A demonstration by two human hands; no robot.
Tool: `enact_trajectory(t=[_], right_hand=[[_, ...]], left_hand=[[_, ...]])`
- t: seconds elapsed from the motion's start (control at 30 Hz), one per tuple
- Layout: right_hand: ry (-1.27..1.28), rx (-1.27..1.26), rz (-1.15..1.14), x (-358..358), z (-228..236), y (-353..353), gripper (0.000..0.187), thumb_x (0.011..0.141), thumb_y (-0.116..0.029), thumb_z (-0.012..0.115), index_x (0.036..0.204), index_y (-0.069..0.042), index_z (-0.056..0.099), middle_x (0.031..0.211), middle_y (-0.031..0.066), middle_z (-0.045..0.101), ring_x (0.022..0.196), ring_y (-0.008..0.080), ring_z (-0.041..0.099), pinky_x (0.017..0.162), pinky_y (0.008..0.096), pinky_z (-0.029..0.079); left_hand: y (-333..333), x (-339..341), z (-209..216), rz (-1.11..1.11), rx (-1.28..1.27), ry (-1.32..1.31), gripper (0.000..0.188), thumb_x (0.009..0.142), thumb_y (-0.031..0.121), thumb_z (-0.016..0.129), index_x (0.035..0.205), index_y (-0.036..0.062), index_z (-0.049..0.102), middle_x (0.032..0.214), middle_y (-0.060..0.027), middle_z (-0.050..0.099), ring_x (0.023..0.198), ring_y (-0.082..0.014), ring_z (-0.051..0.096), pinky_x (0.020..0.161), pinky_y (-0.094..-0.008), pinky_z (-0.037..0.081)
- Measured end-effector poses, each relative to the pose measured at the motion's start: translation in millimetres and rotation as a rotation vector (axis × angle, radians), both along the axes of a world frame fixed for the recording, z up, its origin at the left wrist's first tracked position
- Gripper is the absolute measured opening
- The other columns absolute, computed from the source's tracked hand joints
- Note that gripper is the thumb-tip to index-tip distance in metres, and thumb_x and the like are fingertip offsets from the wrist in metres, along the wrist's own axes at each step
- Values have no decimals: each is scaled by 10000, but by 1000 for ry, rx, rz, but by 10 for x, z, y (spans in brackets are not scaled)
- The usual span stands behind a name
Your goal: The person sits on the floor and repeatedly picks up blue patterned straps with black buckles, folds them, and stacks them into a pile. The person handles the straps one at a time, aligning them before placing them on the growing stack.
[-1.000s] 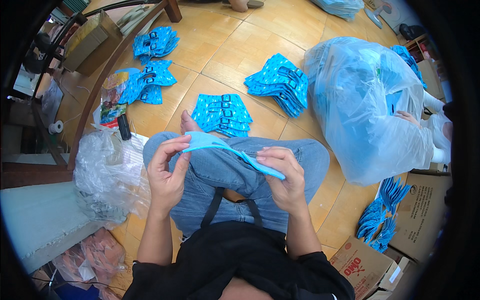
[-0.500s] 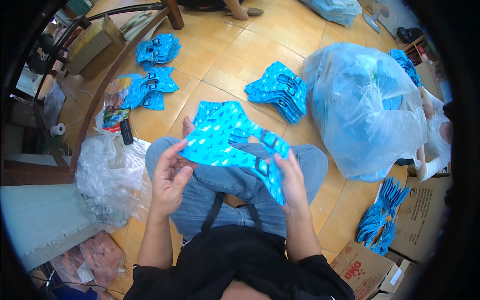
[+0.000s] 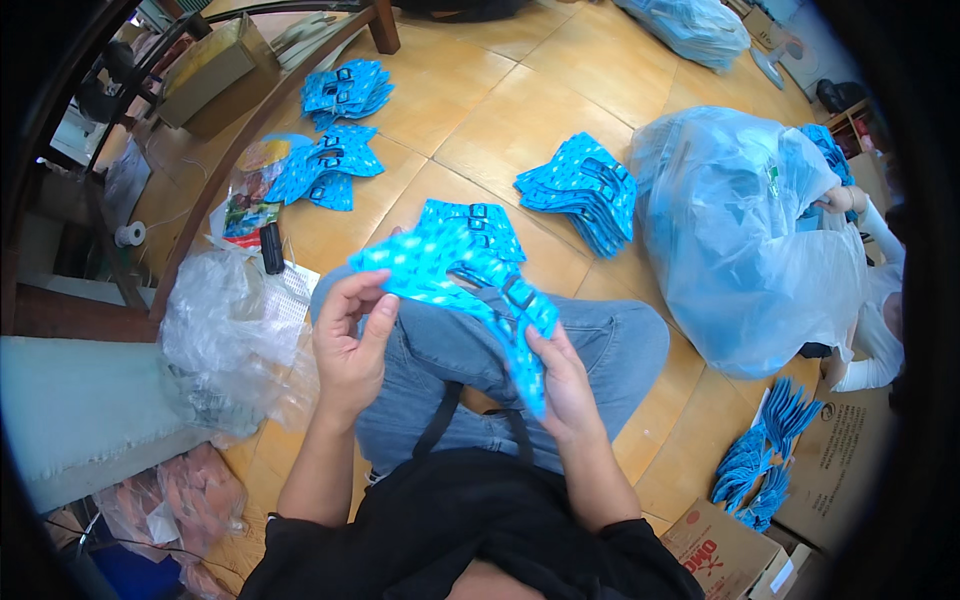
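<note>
Above my lap I hold up a bright blue printed fabric piece [image 3: 430, 272] with black plastic buckles on its narrow straps; it is smeared by motion. My left hand [image 3: 350, 345] pinches its wide end between thumb and fingers. On the strap end, my right hand [image 3: 562, 385] closes with the thumb on top. Just beyond my knees lies a small stack of like blue pieces [image 3: 475, 228], partly covered by the held one. Farther right on the floor is a thicker, fanned stack of blue pieces [image 3: 580, 190].
Two more blue stacks [image 3: 345, 90] lie at the far left. A large clear bag of blue pieces [image 3: 745, 240] stands at my right, beside another person's hand [image 3: 838, 200]. Crumpled plastic [image 3: 230, 340] lies left; cardboard boxes [image 3: 725, 550] and blue bundles [image 3: 755, 460] sit lower right.
The fabric piece has tilted and narrowed to view between my hands, uncovering more of the stack behind it. Beside the large bag, the other person's hand has come up. The view has shifted slightly.
</note>
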State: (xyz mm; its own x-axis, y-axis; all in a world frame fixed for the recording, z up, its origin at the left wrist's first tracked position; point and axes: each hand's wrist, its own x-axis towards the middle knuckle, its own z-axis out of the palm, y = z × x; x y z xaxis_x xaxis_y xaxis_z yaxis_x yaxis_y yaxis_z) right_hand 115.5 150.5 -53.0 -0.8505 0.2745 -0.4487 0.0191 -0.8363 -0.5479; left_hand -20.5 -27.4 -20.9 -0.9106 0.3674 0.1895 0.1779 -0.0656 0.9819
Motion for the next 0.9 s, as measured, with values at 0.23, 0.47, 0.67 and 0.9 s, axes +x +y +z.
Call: enact_trajectory(t=[0.23, 0.47, 0.67, 0.9], right_hand=[[132, 1422, -156, -47, 154, -35, 264, 891, 21, 565, 1145, -26, 620, 1116, 177, 608, 1002, 263, 611, 839, 342, 502], [259, 1651, -115, -70, 233, -196, 563, 698, 111, 638, 1214, -115, 647, 1157, 167, 595, 1022, 328, 601, 879, 397, 491], [247, 1734, -88, -48, 261, -168, 545, 685, 91, 659, 1192, -110, 661, 1154, 161, 595, 1047, 323, 594, 895, 398, 485], [239, 1798, -95, -85, 225, -154, 536, 682, 70, 668, 1180, -127, 670, 1149, 146, 597, 1051, 329, 589, 903, 408, 479]], left_hand=[[98, 200, -33, -140, -120, -111, 306, 911, 50, 618, 1210, 1, 580, 1062, -77, 645, 956, -139, 620, 843, -267, 489], [255, 428, -17, -263, 126, -179, 352, 909, 43, 631, 1239, -37, 537, 1145, -141, 636, 1069, -199, 626, 918, -325, 508], [248, 411, 11, -275, 164, -203, 354, 916, 54, 628, 1240, -50, 528, 1143, -148, 633, 1061, -203, 628, 920, -325, 511], [238, 364, -38, -301, 152, -238, 352, 922, 40, 608, 1245, -51, 501, 1141, -153, 626, 1068, -197, 619, 924, -317, 507]])
